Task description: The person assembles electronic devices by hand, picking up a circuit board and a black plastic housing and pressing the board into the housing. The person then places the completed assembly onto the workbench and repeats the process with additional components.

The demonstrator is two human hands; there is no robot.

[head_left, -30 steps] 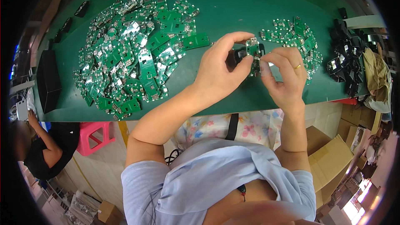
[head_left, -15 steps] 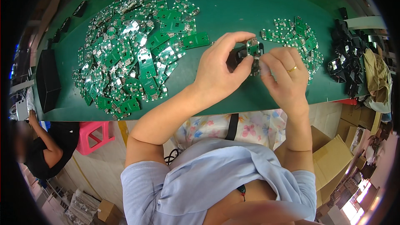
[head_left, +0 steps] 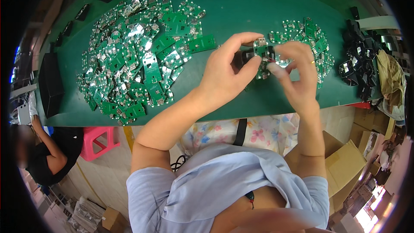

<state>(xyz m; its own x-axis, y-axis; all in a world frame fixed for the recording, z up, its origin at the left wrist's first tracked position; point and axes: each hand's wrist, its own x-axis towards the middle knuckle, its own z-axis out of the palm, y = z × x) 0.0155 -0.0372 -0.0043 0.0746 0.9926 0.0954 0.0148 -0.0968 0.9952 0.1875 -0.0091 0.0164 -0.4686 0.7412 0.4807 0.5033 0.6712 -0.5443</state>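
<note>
Stretching across most of the view, the green surface carries a broad heap of green circuit boards on the left. A smaller cluster of boards lies on the right, just beside a pile of black casings. Between the heap and the cluster, the left hand has its grip clasped around a single board, thumb against its face, a black part behind. The right hand has fingertips at that board's right edge; whether its grip pinches anything, I cannot tell.
</note>
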